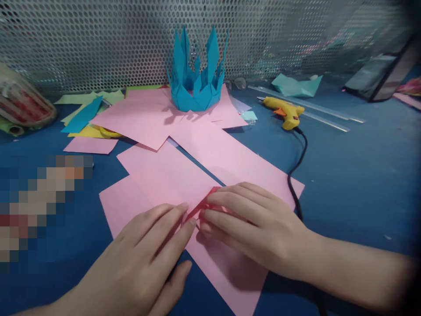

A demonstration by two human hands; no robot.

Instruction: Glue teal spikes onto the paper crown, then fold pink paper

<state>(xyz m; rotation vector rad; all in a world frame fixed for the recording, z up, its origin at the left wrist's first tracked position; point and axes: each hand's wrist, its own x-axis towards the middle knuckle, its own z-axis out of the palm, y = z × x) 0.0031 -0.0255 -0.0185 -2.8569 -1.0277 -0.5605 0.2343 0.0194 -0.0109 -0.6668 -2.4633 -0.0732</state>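
Observation:
Between my hands lies a small folded piece of pink paper [204, 201], its upper edge a deeper reddish pink in shade. My left hand [144, 252] rests with fingers stretched out, fingertips at the left end of the fold and thumb apart. The fingers of my right hand [253, 221] curl over the fold's right end, pinching it; they hide much of it. Under both hands a pink sheet [240, 285] reaches toward the front. Another pink sheet [164, 169] lies just beyond the fold.
A blue folded-paper crown [197, 96] stands on pink sheets at the back. Right of it are a yellow glue gun [286, 112], its black cable [292, 171] and clear glue sticks [329, 120]. A jar [24, 98] stands left, a perforated metal screen [98, 44] behind.

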